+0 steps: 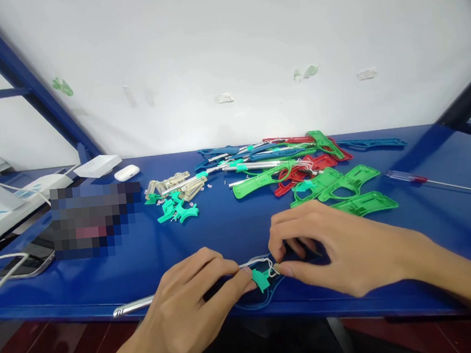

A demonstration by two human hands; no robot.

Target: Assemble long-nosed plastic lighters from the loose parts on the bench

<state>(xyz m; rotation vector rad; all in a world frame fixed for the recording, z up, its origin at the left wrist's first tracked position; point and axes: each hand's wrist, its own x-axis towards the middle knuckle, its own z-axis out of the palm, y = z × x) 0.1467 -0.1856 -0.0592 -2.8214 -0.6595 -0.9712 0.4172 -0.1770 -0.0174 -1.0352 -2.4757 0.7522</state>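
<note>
Near the front edge of the table lies a dark blue plastic toy gun half, largely covered by my hands. My left hand is closed over it, its thumb and fingertips at a teal trigger piece. From under that hand a silver tube sticks out to the left. My right hand bends in from the right, thumb and forefinger closed at a looped white elastic cord beside the trigger. The exact pinch of the right fingertips is partly hidden.
Behind my hands lie green toy gun halves, red halves and blue ones. Teal pieces and pale clear parts are heaped left. A screwdriver lies right; a phone and white earbud case left.
</note>
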